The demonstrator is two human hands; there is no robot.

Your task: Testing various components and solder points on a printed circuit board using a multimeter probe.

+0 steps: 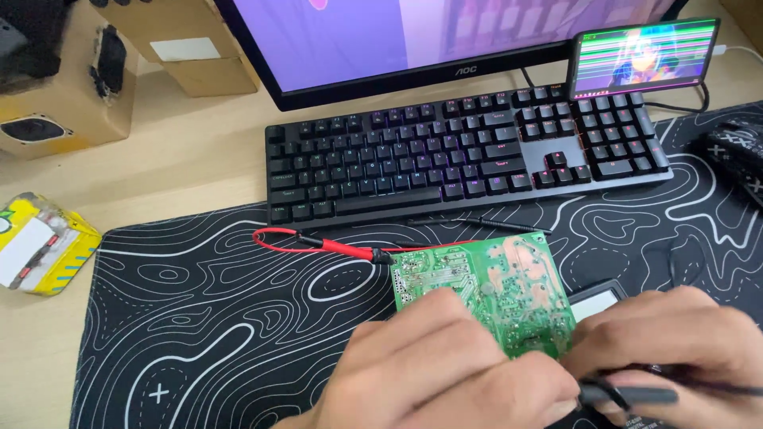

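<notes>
A green circuit board (493, 278) lies solder side up on the black patterned desk mat (207, 318). My left hand (445, 373) rests on the board's near edge and holds it down. My right hand (675, 349) is closed around a dark pen-like tool (636, 395) whose tip points left toward the board's near right corner. A red test probe (350, 250) with a red lead lies by the board's far left corner. A thin black probe (501, 225) lies just beyond the board. A small grey device (596, 300) peeks out beside the board's right edge.
A black keyboard (469, 151) sits beyond the board, in front of a monitor (397, 40). A phone (644, 56) with a lit screen stands at the back right. Cardboard boxes (71, 87) stand at the back left, a yellow packet (40, 242) at the left edge.
</notes>
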